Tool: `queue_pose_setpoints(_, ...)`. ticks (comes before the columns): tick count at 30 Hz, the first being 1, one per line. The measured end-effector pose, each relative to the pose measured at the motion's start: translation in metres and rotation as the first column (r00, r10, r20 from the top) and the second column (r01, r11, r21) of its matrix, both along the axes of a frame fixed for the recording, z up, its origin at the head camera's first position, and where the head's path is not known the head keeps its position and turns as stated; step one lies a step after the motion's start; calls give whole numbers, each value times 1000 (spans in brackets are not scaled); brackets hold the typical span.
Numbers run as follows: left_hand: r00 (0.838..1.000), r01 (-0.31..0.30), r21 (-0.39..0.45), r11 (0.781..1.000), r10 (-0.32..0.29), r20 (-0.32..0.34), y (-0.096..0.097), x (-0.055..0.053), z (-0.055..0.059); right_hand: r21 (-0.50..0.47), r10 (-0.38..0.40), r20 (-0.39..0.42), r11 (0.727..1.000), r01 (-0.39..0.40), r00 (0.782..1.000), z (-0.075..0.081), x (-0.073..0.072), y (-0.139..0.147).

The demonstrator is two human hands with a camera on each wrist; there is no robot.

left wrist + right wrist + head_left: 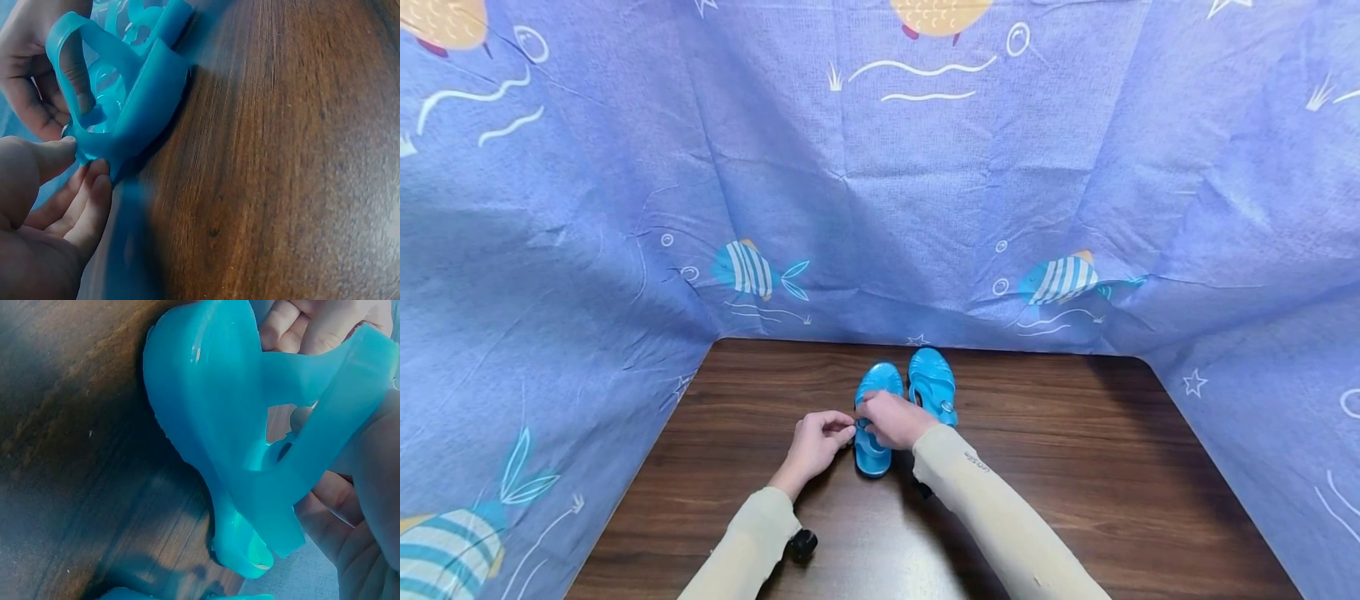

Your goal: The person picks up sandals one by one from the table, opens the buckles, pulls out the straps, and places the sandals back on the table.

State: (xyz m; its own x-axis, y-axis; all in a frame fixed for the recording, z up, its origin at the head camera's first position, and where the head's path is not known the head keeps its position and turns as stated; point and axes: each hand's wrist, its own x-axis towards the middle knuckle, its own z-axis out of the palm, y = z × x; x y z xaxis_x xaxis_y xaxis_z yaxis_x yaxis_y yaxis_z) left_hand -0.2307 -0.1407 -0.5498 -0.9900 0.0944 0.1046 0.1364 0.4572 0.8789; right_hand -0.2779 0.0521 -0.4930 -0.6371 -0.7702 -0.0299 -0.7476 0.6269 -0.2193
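Observation:
Two blue jelly sandals are near the back edge of the table. The left sandal (880, 379) stands sole down between my hands, its toe pointing away from me. My left hand (812, 442) pinches the strap's end at the sandal's outer side between thumb and fingers. Over the middle of the same sandal, my right hand (895, 419) grips the strap by the buckle, partly hidden behind its fingers. In the left wrist view, the ankle strap (59, 40) arches up over the heel. The right sandal (929, 375) lies just beyond my right hand, untouched.
The dark wood-grain table (1060, 467) stretches out on both sides of the sandals. A blue fish-print cloth (917, 208) hangs behind it and along both sides. A small black device (803, 543) sits at my left wrist.

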Motion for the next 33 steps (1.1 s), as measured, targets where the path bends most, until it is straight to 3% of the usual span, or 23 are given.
queue_pose_setpoints(11,998,-12,-47,999,9,-59,1,-1,0,-36,1,-4,999,-1,1000,-4,0,1)
queue_pose_setpoints(26,994,-8,-111,994,-4,-112,2,-1,8,-46,13,-47,999,-16,999,-2,1,1)
queue_pose_setpoints(33,997,-38,-90,995,33,-65,0,-2,4,-36,-14,-27,999,13,1000,-3,2,-2)
